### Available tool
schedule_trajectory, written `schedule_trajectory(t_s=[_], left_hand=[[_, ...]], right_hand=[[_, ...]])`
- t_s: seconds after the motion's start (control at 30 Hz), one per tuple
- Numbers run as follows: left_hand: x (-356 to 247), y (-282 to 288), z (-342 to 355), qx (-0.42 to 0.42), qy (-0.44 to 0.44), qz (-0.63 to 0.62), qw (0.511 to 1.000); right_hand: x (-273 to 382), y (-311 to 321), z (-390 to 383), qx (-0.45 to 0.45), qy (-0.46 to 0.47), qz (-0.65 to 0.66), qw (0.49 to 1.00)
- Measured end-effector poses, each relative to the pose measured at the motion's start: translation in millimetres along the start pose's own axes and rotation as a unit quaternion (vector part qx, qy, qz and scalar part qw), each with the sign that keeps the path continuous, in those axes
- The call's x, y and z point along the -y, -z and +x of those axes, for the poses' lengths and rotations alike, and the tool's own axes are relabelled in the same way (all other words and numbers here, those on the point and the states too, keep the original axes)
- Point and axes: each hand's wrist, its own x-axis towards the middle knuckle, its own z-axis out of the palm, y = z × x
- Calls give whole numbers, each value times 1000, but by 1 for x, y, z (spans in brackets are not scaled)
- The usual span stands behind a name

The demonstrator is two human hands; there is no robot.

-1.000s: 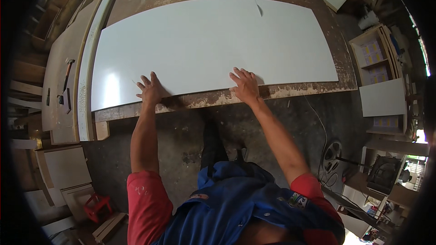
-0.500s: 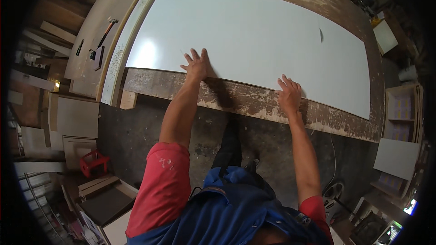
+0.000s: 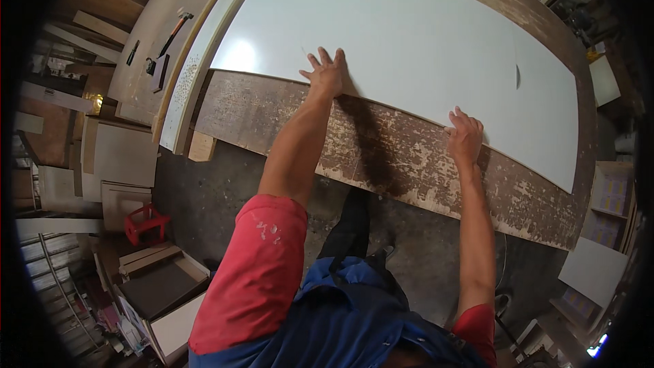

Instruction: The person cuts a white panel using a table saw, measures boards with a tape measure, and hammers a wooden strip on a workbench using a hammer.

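Note:
A large white panel (image 3: 388, 34) lies flat on a worn brown workbench (image 3: 409, 163). My left hand (image 3: 325, 76) rests on the panel close to its near edge, fingers spread wide and holding nothing. Farther right, my right hand (image 3: 466, 135) lies at the same near edge, its fingers slightly bent on the white surface and the thumb out to the side. A thin dark curved mark or sliver (image 3: 518, 76) shows toward the panel's right end; I cannot tell which it is.
Along the bench's left side runs a long pale rail (image 3: 204, 61). Beyond it a hammer (image 3: 176, 33) and a small dark block (image 3: 160, 73) lie on a brown board. A red plastic stool (image 3: 145, 223) stands on the floor at left. At right is an open shelf unit (image 3: 608, 197).
The panel has slid away from the bench's near edge, most at its left end, baring a wider strip of bench. Both hands have moved with it. The view has shifted too.

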Motion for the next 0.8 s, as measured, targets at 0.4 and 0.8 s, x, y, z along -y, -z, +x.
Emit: schedule_trajectory(t_s=[0.4, 0.8], left_hand=[[-24, 19, 57, 1, -10, -14, 1000], [-42, 27, 111, -24, -13, -39, 999]], right_hand=[[-26, -20, 58, -24, -4, -26, 999], [-47, -36, 108, -48, -14, -42, 998]])
